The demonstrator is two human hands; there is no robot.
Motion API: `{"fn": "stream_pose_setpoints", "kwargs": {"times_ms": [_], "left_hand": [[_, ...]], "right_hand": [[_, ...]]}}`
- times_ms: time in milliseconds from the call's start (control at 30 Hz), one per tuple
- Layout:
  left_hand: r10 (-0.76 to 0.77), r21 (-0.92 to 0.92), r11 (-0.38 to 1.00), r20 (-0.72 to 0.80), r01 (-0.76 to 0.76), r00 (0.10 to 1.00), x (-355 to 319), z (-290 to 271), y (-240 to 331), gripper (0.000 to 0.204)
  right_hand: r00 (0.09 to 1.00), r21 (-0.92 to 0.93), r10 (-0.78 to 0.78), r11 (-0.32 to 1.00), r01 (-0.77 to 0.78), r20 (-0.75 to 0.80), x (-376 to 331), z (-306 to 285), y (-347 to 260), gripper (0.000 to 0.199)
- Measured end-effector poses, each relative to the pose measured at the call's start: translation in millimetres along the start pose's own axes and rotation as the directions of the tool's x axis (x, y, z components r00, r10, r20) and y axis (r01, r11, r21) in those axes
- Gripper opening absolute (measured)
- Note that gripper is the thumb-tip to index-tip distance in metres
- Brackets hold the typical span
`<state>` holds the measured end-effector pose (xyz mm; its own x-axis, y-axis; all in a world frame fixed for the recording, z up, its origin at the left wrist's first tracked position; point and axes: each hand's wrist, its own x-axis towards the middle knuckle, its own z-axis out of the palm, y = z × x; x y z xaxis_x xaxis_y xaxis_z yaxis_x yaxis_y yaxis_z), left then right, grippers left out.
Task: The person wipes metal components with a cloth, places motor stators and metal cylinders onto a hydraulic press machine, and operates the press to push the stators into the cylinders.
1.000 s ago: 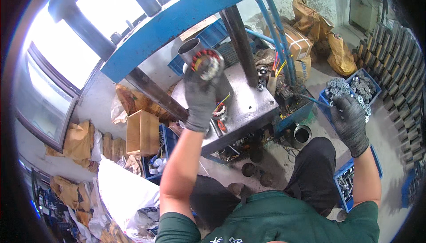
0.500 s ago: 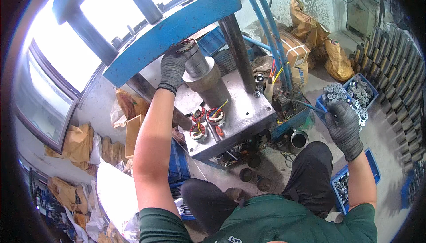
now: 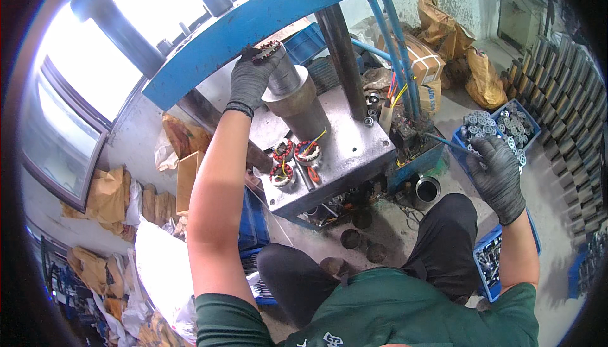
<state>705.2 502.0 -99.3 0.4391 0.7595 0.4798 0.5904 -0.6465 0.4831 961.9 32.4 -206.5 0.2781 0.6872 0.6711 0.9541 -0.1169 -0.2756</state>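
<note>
Grey press table (image 3: 354,151), left hand (image 3: 250,81) seating wound stator (image 3: 269,49) (top edge), right hand (image 3: 500,173) at bin (image 3: 506,116)

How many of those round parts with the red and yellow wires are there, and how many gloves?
Wound round parts lying on the grey press table: 3
Wound round part held by the left hand on the metal cylinder: 1
Dark gloves: 2, the other on the right hand
Total: 6
</note>
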Motion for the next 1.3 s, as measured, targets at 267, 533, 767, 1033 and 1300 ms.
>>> {"fn": "stream_pose_setpoints", "kwargs": {"times_ms": [267, 533, 767, 1033, 1300], "left_hand": [[0.204, 0.288, 0.946, -0.184, -0.145, 0.961, 0.5, 2.8, 2.3, 0.055], [0.196, 0.303, 0.944, -0.188, -0.133, 0.962, 4.8, 5.1, 7.6, 0.045], [0.106, 0.309, 0.949, -0.111, -0.067, 0.988, 22.3, 9.4, 7.9, 0.061], [0.18, 0.18, 0.97, -0.092, -0.162, 0.979, 4.8, 8.4, -2.1, 0.054], [0.138, -0.28, 0.917, -0.443, -0.282, 0.886, -169.7, 50.3, -45.1, 0.057]], "right_hand": [[0.923, 0.167, -0.301, 0.949, 0.266, 0.239, 5.2, 14.6, -45.5, 0.035], [0.434, 0.327, -0.47, 0.871, 0.365, 0.769, -11.9, 160.2, -58.7, 0.05], [-0.217, 0.311, -0.248, 0.886, 0.344, 0.944, -109.1, 342.4, -52.2, 0.055], [-0.475, -0.02, -0.091, 0.975, -0.223, 0.875, -292.5, 492.4, -38.3, 0.056], [-0.063, 0.279, -0.28, 0.96, -0.023, 0.958, -283.1, 441.2, -57.4, 0.066]]}}
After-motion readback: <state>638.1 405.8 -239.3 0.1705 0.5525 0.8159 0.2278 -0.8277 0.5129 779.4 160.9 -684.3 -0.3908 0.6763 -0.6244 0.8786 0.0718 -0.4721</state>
